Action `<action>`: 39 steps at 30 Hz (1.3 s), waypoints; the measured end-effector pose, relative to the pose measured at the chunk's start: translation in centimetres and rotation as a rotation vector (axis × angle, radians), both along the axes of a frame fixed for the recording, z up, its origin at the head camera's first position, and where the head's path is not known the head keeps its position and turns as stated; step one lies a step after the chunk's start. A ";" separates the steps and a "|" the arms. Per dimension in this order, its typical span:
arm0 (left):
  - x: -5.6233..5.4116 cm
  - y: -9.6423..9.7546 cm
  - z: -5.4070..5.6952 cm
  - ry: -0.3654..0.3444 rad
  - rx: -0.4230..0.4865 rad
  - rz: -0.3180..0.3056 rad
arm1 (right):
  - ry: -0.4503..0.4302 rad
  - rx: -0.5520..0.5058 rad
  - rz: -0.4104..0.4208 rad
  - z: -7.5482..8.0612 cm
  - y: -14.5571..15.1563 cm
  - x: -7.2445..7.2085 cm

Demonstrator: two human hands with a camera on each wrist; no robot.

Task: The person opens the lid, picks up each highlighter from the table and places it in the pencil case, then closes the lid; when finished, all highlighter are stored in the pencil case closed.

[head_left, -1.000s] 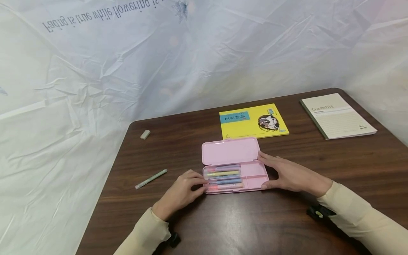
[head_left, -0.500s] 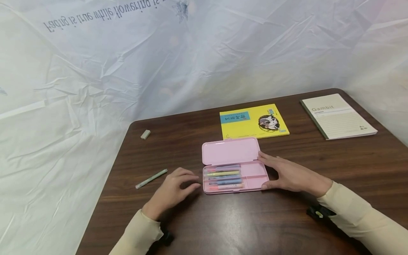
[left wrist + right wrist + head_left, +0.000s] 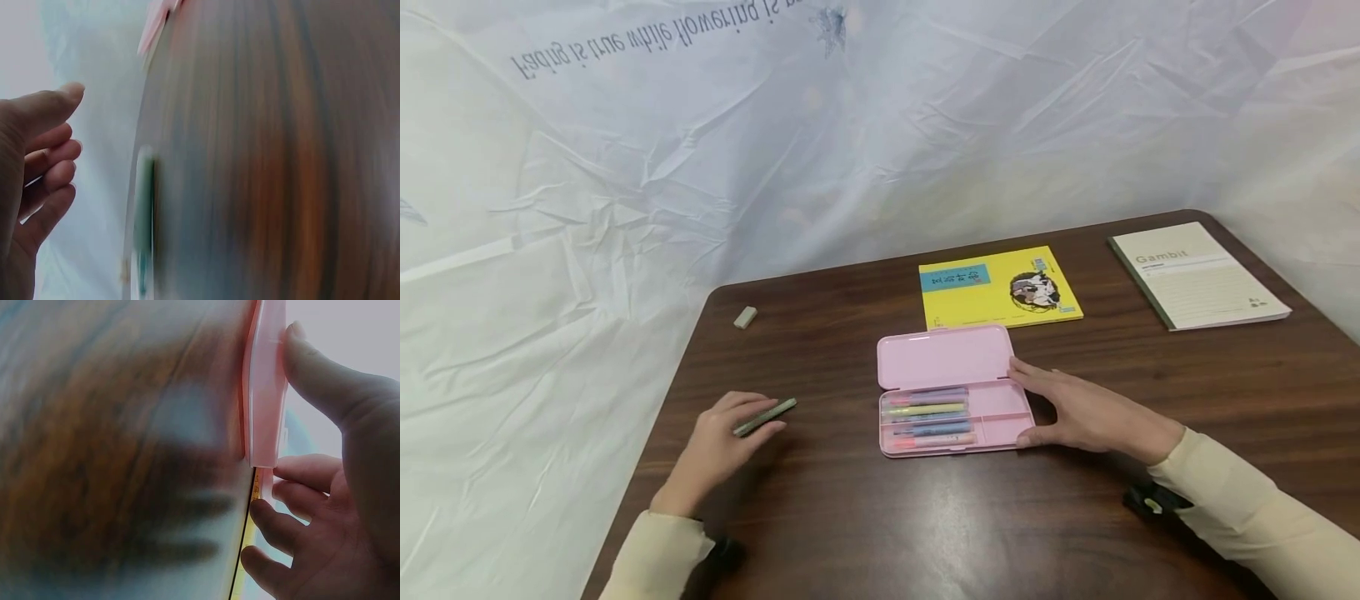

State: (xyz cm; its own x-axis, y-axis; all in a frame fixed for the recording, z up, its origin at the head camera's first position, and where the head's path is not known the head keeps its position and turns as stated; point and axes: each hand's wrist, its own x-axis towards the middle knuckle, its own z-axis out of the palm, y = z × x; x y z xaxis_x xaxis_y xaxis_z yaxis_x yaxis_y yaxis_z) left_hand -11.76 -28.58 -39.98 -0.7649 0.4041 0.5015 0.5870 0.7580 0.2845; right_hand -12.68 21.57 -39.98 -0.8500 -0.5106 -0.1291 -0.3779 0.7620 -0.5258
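Note:
A pink pencil case (image 3: 943,392) lies with its lid up in the middle of the table, several coloured pens (image 3: 928,417) in its left part. My right hand (image 3: 1075,408) holds its right end, thumb at the front corner and fingers at the hinge side; the right wrist view shows the thumb against the pink wall (image 3: 267,394). To the left, my left hand (image 3: 722,437) is at a green pen (image 3: 765,417), thumb and fingers apart on either side of it. In the blurred left wrist view, a gap separates the fingers from the green pen (image 3: 144,206).
A white eraser (image 3: 745,317) lies at the table's back left. Behind the case is a yellow booklet (image 3: 985,300), and a cream notebook (image 3: 1198,275) lies at the back right. White sheeting (image 3: 850,150) hangs along the table's back and left edges.
My left hand has left the pencil case's left end and moved left to the green pen. The right hand and the case have stayed in place.

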 end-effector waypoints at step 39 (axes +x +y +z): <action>0.9 -7.4 -2.2 -0.155 -0.078 0.210 | -0.029 -0.025 0.005 0.1 0.1 -0.1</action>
State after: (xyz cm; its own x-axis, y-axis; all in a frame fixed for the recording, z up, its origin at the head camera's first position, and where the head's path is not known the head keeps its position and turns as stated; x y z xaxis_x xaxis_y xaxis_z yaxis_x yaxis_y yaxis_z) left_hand -10.83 -36.02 -42.18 -0.9013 0.2614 0.3454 0.3686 0.8816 0.2947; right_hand -12.78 21.65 -39.92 -0.8435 -0.5184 -0.1406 -0.3662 0.7465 -0.5555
